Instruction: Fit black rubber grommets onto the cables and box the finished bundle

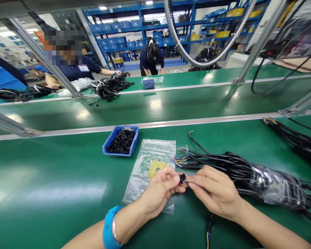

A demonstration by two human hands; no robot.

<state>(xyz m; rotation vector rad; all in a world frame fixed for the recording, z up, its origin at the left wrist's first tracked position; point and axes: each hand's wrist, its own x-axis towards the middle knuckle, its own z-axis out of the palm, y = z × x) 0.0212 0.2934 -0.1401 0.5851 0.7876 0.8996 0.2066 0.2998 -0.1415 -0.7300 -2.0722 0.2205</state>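
Note:
My left hand, with a blue band and a metal bracelet at the wrist, pinches a small black plastic part between thumb and fingers. My right hand is closed on thin coloured wires whose ends meet the black part; whether they are inside it I cannot tell. Below the right hand hangs a black cable with blue and yellow wires at its lower end. Under the left hand lies a clear zip bag with a yellowish square piece showing a dark round hole.
A blue bin of black plastic parts stands beyond the bag. To the right lies a plastic-wrapped bundle of black cables, with another bundle behind. Metal posts and a rail edge the green bench. Two people work at the far bench.

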